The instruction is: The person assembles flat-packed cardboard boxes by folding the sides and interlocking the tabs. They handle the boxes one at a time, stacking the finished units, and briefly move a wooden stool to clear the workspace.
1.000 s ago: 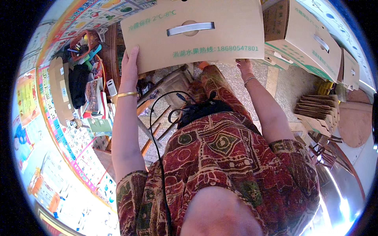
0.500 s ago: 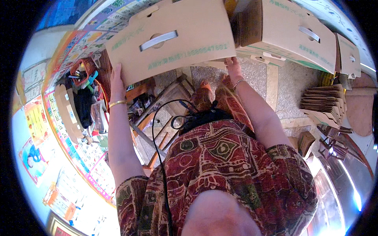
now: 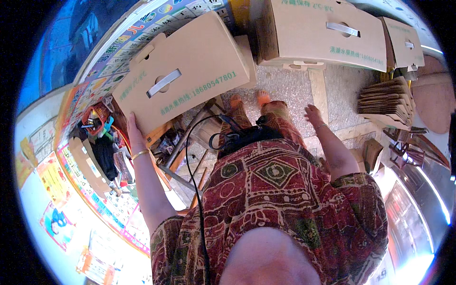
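Observation:
A large cardboard box with green print and a pale strap handle stands up at the far left, by the poster-covered wall. Against its near left edge, my left hand lies with fingers stretched flat along the side. My right hand hangs free over the floor on the right, apart from any box, with its fingers loosely spread and nothing in them. A second cardboard box, alike in print and strap, sits across a gap at the far right.
Right of that box is a smaller carton. Below it lies a stack of flattened cardboard. A wooden frame leans between my legs and a basket of odds and ends. A black cable runs down my front.
My right hand has let go of the large box and moved right and down. The box has shifted left and turned, and my left hand has stayed on its side.

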Motion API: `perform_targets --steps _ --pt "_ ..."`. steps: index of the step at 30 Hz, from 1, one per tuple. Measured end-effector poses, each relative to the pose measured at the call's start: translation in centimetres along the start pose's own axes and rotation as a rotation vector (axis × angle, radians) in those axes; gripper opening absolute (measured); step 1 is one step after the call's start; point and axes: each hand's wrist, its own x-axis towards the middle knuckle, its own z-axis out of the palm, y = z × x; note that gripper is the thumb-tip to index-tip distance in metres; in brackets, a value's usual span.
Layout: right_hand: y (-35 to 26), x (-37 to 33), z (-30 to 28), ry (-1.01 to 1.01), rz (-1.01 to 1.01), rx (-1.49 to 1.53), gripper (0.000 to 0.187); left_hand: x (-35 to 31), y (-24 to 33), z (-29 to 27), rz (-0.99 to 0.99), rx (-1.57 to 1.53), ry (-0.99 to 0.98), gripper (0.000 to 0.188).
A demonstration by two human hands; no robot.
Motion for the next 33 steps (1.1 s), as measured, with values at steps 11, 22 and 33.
perform_targets --steps 11,22,33 --pt "-0.6 -10.1 7.4 0.056 0.235 0.163 0.049 -0.4 1.9 0.8 0.080 0.100 -0.149 0.063" --pt "-5.0 -12.3 12.2 0.018 0.184 0.230 0.043 -0.4 2.8 1.2 0.094 0.154 -0.194 0.059" --pt "-8.9 -11.2 13.0 0.018 0.076 0.207 0.041 0.6 3.1 2.9 0.253 0.238 -0.339 0.065"
